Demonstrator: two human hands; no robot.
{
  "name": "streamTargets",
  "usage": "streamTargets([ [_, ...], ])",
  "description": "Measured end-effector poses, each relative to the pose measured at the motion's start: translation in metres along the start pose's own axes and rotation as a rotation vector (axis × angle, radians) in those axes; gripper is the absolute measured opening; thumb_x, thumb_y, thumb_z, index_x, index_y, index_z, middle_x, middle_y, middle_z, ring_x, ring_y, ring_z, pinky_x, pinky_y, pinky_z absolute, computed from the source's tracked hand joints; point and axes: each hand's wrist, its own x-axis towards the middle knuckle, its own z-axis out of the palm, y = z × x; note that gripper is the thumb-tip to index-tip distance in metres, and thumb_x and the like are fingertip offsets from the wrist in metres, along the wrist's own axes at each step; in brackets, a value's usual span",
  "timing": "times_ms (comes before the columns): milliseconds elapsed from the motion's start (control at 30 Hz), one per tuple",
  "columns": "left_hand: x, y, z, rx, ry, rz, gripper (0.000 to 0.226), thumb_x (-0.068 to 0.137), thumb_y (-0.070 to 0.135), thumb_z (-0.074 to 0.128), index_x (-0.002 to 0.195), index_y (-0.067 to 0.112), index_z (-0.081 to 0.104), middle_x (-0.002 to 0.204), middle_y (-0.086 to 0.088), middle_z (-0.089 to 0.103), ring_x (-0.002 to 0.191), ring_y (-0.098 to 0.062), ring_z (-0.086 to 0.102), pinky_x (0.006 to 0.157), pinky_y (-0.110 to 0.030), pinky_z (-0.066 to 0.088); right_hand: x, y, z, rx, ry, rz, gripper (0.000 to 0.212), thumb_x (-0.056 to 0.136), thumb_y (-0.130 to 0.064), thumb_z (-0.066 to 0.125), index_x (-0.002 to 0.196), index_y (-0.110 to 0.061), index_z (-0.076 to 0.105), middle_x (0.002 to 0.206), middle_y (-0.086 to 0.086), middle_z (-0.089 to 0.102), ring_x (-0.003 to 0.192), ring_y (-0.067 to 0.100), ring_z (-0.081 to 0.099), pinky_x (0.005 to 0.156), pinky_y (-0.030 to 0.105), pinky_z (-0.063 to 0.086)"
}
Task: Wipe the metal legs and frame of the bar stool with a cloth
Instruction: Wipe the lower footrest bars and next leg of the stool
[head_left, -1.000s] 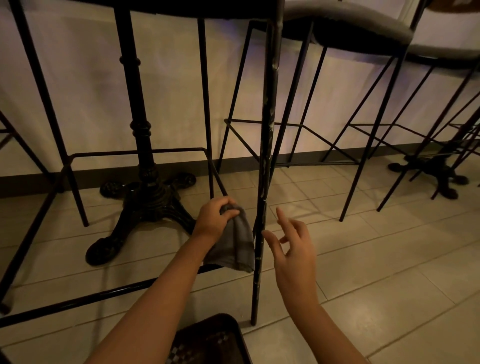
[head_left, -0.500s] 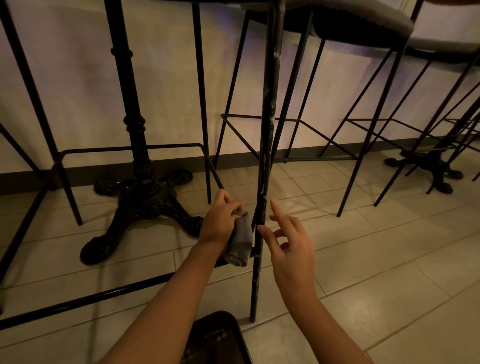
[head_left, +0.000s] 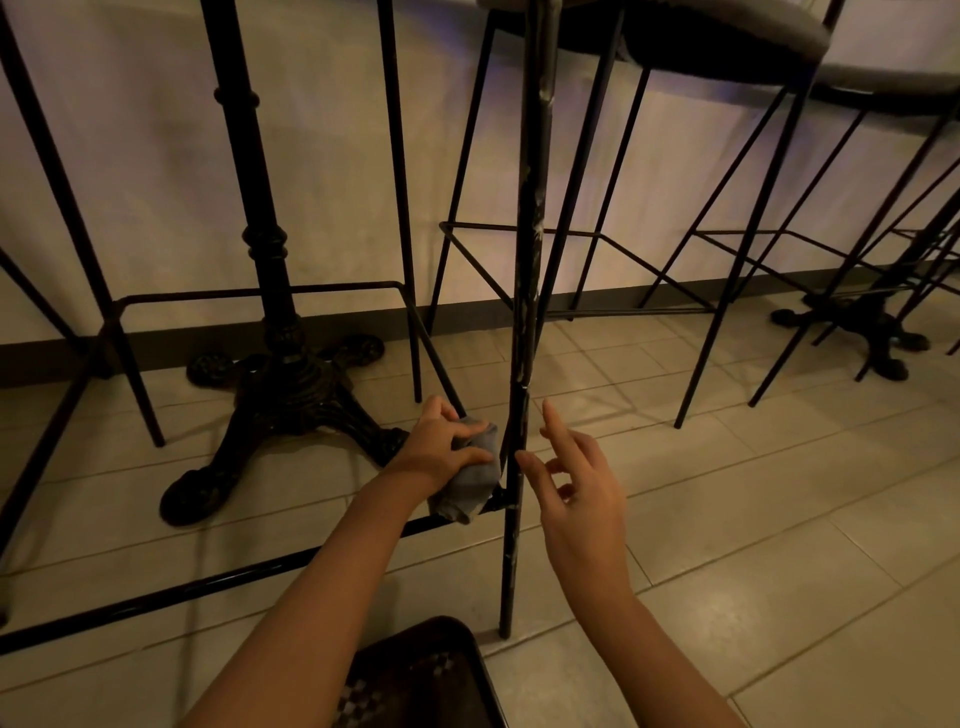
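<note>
A black metal bar stool leg (head_left: 525, 322) with chipped paint runs down the middle of the view to the tiled floor. Its low footrest bar (head_left: 218, 587) stretches left from the leg. My left hand (head_left: 441, 447) grips a bunched grey cloth (head_left: 470, 483) pressed beside the leg, just where the footrest bar joins it. My right hand (head_left: 576, 488) hovers open on the leg's right side, thumb tip near the metal, fingers spread and holding nothing.
An ornate cast-iron table base (head_left: 275, 384) stands left behind the stool. More black bar stools (head_left: 727, 291) line the white wall to the right, with another table base (head_left: 857, 327) far right. A dark woven object (head_left: 426, 675) lies at the bottom edge.
My left hand has bunched the cloth tighter and brought it against the leg at the footrest joint. My right hand stays open beside the leg.
</note>
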Motion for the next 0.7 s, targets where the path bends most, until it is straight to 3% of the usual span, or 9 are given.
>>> streamTargets([
  [300, -0.005, -0.001, -0.003, 0.003, -0.121, -0.009, 0.04, 0.087, 0.029, 0.059, 0.126, 0.023, 0.053, 0.106, -0.004, 0.041, 0.097, -0.015, 0.042, 0.083, -0.022, 0.032, 0.007, -0.004, 0.006, -0.036, -0.041, -0.033, 0.059, 0.087, -0.021, 0.059, 0.139, -0.033, 0.033, 0.102, -0.007, 0.053, 0.083, 0.005, 0.055, 0.066, 0.006, 0.04],
  [433, -0.009, 0.0, -0.002, -0.01, -0.136, 0.023, 0.033, 0.086, 0.032, 0.059, 0.117, 0.023, 0.06, 0.101, -0.004, 0.045, 0.091, -0.015, 0.045, 0.069, -0.017, 0.032, 0.007, -0.005, 0.006, -0.065, -0.029, -0.048, 0.057, 0.087, -0.023, 0.058, 0.138, -0.032, 0.036, 0.102, -0.006, 0.053, 0.082, 0.005, 0.055, 0.066, 0.004, 0.041],
  [567, -0.001, 0.0, -0.006, -0.019, -0.083, -0.004, 0.033, 0.087, 0.027, 0.058, 0.119, 0.019, 0.058, 0.098, -0.001, 0.043, 0.085, -0.008, 0.041, 0.064, -0.012, 0.03, 0.007, -0.007, 0.006, -0.071, -0.024, -0.063, 0.058, 0.087, -0.023, 0.059, 0.138, -0.032, 0.034, 0.101, -0.005, 0.054, 0.079, 0.006, 0.055, 0.067, 0.002, 0.041],
  [700, 0.003, 0.0, -0.009, -0.044, -0.032, -0.015, 0.033, 0.089, 0.022, 0.056, 0.122, 0.021, 0.057, 0.098, 0.0, 0.042, 0.089, -0.009, 0.04, 0.076, -0.017, 0.031, 0.009, -0.006, 0.004, -0.073, -0.038, -0.067, 0.055, 0.087, -0.025, 0.058, 0.138, -0.032, 0.037, 0.105, -0.002, 0.055, 0.082, 0.007, 0.056, 0.07, 0.006, 0.041],
])
